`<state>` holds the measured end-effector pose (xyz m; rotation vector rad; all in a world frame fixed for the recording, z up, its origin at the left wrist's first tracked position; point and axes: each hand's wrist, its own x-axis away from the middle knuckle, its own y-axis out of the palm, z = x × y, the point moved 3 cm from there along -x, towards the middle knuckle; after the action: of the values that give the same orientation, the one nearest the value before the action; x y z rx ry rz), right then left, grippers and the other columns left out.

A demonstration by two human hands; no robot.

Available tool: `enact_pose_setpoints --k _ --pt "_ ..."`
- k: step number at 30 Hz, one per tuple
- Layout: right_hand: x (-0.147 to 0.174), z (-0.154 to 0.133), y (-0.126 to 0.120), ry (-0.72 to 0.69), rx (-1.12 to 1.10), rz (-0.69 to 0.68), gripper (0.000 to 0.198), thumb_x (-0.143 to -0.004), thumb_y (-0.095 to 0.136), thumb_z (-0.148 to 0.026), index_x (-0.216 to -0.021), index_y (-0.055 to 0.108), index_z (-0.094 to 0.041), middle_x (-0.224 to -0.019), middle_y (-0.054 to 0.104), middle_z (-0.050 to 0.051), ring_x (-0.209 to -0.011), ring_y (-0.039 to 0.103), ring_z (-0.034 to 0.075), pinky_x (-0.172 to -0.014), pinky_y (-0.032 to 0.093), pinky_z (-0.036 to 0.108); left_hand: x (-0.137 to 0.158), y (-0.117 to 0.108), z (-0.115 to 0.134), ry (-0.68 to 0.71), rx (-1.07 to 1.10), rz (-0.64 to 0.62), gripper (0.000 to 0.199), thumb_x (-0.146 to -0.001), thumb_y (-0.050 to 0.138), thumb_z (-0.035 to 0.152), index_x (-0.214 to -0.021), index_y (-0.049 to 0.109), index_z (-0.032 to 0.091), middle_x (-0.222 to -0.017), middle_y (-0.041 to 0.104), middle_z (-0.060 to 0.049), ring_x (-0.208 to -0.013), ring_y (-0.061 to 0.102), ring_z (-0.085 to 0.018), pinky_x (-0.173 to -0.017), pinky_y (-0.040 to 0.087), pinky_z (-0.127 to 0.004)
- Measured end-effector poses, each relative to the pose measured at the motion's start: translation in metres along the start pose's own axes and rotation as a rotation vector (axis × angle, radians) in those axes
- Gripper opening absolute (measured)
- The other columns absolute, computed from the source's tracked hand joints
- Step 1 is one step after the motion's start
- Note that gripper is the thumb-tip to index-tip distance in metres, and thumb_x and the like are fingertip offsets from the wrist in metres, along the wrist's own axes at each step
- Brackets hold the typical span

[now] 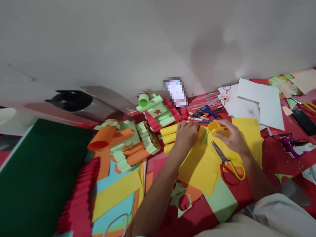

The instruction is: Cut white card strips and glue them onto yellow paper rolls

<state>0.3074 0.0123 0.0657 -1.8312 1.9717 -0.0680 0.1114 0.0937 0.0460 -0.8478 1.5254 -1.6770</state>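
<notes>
Yellow paper rolls [170,139] lie side by side under and beside my left hand [187,134]. Its fingers are bent down at their right end, and whatever they grip is hidden. Between the thumb and fingers of my right hand [232,135] is a small yellow paper ring [213,127], its round opening showing. Below both hands spread yellow paper sheets [197,174]. Scissors [225,160] with one red and one yellow handle lie on them, close to my right wrist, blades slightly apart. A thin light green strip [205,136] lies left of the ring.
Green and red paper rolls with a star [158,112] stand near the wall, left of a blurred phone [176,92]. A glue gun [206,111] lies behind my hands. Orange and green rolls [128,144], a dark green board [41,177] and a flask [84,103] are left; white foam [269,102] is right.
</notes>
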Motion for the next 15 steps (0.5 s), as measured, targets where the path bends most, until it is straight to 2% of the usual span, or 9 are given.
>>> enact_pose_setpoints --k 4,6,11,15 --pt "0.0 -0.007 0.0 -0.095 -0.008 -0.073 0.036 -0.097 0.073 -0.033 -0.133 0.073 -0.034 -0.133 0.074 0.007 -0.126 0.069 0.025 -0.112 0.053 0.043 -0.028 0.008 -0.002 0.077 -0.029 -0.109 0.02 -0.09 0.061 0.017 -0.1 0.078 0.016 -0.11 0.078 -0.019 -0.11 0.065 -0.039 -0.095 0.048 -0.052" --pt "0.0 -0.008 0.002 -0.114 -0.03 -0.083 0.036 -0.097 0.074 -0.032 -0.133 0.074 -0.034 -0.132 0.075 0.007 -0.125 0.069 0.025 -0.112 0.053 0.043 -0.034 0.011 -0.006 0.099 -0.015 -0.117 0.022 -0.093 0.057 0.014 -0.1 0.078 0.016 -0.11 0.079 -0.019 -0.109 0.067 -0.038 -0.096 0.048 -0.052" --pt "0.0 -0.003 0.008 -0.08 -0.101 -0.106 0.042 -0.091 0.081 -0.039 -0.132 0.075 -0.032 -0.132 0.074 0.008 -0.123 0.069 0.026 -0.11 0.054 0.042 -0.036 0.015 -0.01 0.175 -0.053 -0.126 0.029 -0.099 0.053 0.012 -0.116 0.076 0.012 -0.123 0.076 -0.021 -0.12 0.066 -0.036 -0.1 0.046 -0.046" --pt "0.002 -0.001 0.016 -0.028 -0.162 -0.236 0.054 -0.086 0.085 -0.044 -0.137 0.072 -0.03 -0.135 0.072 0.009 -0.122 0.069 0.026 -0.108 0.054 0.041 -0.035 0.013 -0.006 0.272 -0.083 -0.165 0.03 -0.101 0.052 0.015 -0.121 0.074 0.012 -0.13 0.074 -0.021 -0.125 0.063 -0.032 -0.104 0.044 -0.041"
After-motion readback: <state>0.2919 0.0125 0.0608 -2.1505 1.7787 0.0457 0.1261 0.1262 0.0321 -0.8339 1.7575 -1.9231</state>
